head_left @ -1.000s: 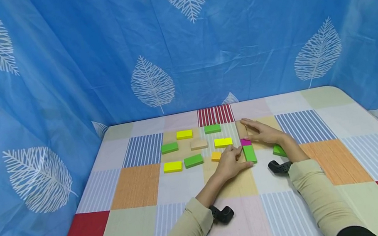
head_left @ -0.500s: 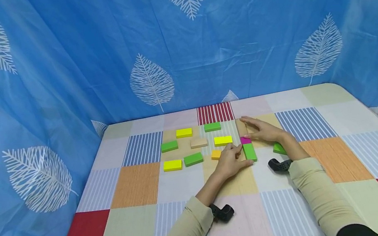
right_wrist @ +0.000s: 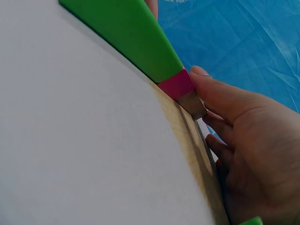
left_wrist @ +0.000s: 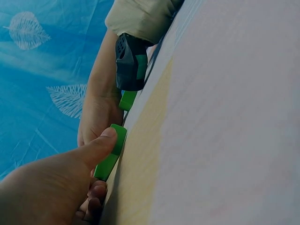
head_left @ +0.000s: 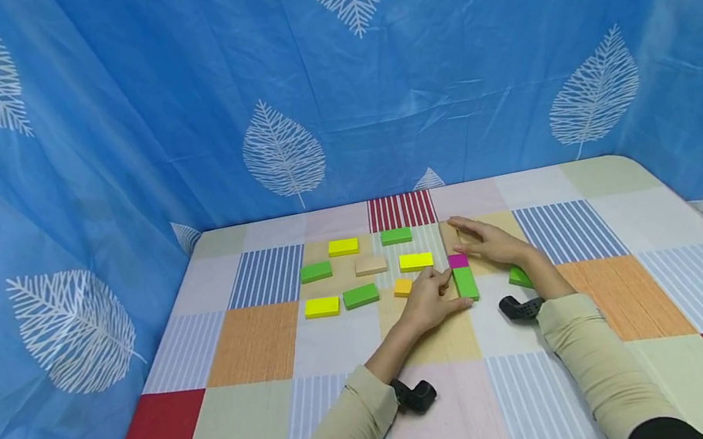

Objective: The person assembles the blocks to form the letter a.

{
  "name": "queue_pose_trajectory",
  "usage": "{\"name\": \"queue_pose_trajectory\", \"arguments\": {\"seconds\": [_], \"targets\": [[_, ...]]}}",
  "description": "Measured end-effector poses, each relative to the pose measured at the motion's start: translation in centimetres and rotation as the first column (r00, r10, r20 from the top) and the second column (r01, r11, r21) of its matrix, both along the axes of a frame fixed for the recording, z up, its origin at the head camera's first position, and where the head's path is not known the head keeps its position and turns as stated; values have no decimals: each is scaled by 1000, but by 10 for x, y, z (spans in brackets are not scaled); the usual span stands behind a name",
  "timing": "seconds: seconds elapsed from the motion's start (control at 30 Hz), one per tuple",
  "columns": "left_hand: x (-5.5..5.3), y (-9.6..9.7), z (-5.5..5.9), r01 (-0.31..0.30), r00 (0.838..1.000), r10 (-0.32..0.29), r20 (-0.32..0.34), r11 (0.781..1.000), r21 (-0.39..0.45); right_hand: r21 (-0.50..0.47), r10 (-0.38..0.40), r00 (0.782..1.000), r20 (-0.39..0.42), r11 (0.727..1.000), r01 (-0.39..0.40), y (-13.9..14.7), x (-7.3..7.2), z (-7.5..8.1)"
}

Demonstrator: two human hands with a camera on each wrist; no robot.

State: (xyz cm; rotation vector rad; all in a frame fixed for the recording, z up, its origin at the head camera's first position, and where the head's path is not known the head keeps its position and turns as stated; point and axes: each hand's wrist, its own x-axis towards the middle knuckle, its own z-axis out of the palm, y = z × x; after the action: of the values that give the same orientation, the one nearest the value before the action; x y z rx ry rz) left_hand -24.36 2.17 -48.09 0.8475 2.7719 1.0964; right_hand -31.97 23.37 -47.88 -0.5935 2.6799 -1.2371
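A green block (head_left: pixel 466 285), a small magenta block (head_left: pixel 458 261) and a plain wooden block (head_left: pixel 449 236) lie end to end in a row on the patchwork cloth. My left hand (head_left: pixel 428 304) holds the green block, its thumb (left_wrist: pixel 108 133) on the near end and its fingers along the left side. From the right, my right hand (head_left: pixel 495 244) grips the wooden block, with the thumb close by the magenta one and the index finger at the far end. In the right wrist view, the right thumb (right_wrist: pixel 200 72) sits beside the magenta and wooden pieces, whose ends meet.
Left of the row lie several loose blocks, among them a yellow block (head_left: pixel 415 262), an orange block (head_left: pixel 403 287), a green block (head_left: pixel 361 296) and a wooden block (head_left: pixel 370 266). Another green block (head_left: pixel 519 278) lies by the right wrist. A blue leaf-print curtain (head_left: pixel 474 72) borders the table.
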Motion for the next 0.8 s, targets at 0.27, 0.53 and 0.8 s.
{"name": "queue_pose_trajectory", "arguments": {"seconds": [0.27, 0.53, 0.8], "targets": [[0, 0, 1, 1, 1000, -1, 2, 1000, 11, -7, -4, 1000, 5, 1000, 4, -1, -1, -1], [0, -1, 1, 0, 1000, 0, -2, 1000, 10, -25, 3, 1000, -6, 1000, -3, -2, 2, 3], [0, -1, 0, -1, 1000, 1, -5, 1000, 11, -92, 14, 1000, -13, 996, -15, -8, 15, 22]]}}
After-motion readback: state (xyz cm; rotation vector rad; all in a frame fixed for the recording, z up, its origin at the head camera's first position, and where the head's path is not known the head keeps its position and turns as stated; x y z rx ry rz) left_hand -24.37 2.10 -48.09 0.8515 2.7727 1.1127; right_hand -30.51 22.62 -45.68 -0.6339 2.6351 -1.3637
